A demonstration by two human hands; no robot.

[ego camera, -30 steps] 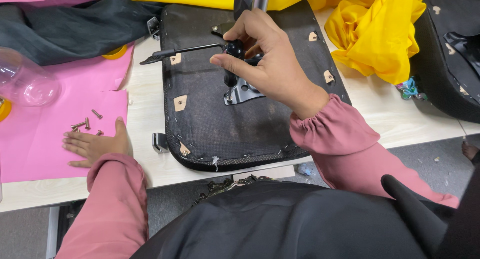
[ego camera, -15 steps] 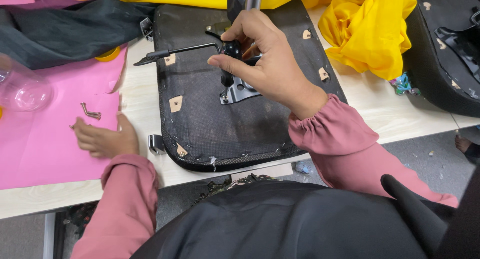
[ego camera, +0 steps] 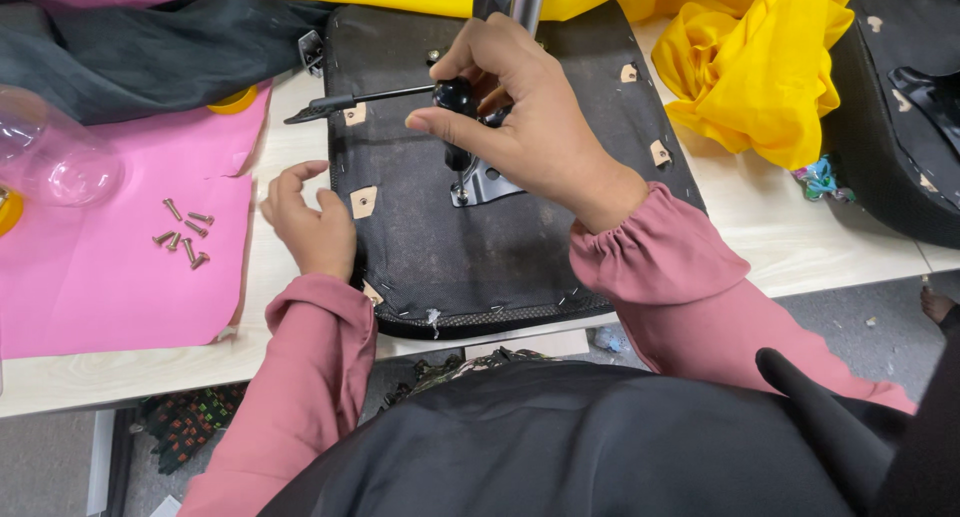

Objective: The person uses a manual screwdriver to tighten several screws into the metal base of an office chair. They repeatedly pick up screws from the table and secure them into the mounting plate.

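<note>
A black chair seat (ego camera: pixel 500 247) lies upside down on the table, with a metal bracket (ego camera: pixel 490 185) at its middle. My right hand (ego camera: pixel 530 127) is shut on a black-handled screwdriver (ego camera: pixel 455 102) that stands upright with its tip at the bracket. A thin black lever (ego camera: pixel 350 102) sticks out to the left from under that hand. My left hand (ego camera: pixel 310 222) rests at the seat's left edge with its fingers curled; whether it holds anything is hidden. Several loose screws (ego camera: pixel 185 237) lie on a pink sheet (ego camera: pixel 100 297) to its left.
A clear plastic container (ego camera: pixel 50 157) sits at the far left on the pink sheet. Dark cloth (ego camera: pixel 150 47) lies behind it and yellow cloth (ego camera: pixel 760 67) is bunched at the back right. A second black seat (ego camera: pixel 900 127) is at the right. The pale table (ego camera: pixel 800 247) ends near me.
My left hand has left the screws on the pink sheet and moved right to the seat's edge, its fingers now curled. My right hand stays on the screwdriver.
</note>
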